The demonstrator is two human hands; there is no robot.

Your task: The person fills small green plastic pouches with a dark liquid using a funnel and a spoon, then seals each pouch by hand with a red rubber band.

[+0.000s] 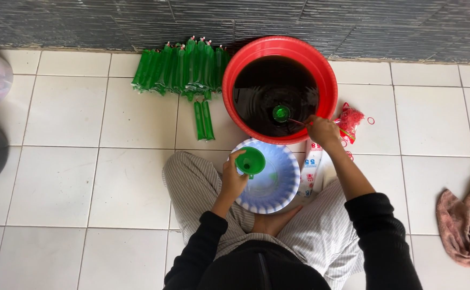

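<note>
Left hand (234,177): fingers closed around the rim of a green funnel (251,161), thumb on the near edge. The funnel is held mouth up over a blue-and-white bowl (283,182) that rests between the knees of the seated person. The left forearm, in a black sleeve, runs up from the lap, wrist bent slightly inward.

Right hand (323,131): fingers closed on the thin handle of a ladle (281,113). The green ladle cup sits in the dark liquid near the middle of the red basin (326,70). The right arm extends forward, and the hand is over the basin's near right rim.

The basin stands on the white tile floor (68,134) against a dark grey wall.

Packages:
- Left of the basin, a row of long green filled tubes (181,67) lies side by side by the wall; 2 more lie just below the row.
- Right of the basin, a red bag (349,118) lies with loose red rubber bands (371,121) beside it.
- Under the right forearm, a white packet (311,166) with red print.

A pink cloth (466,220) lies at the far right.
</note>
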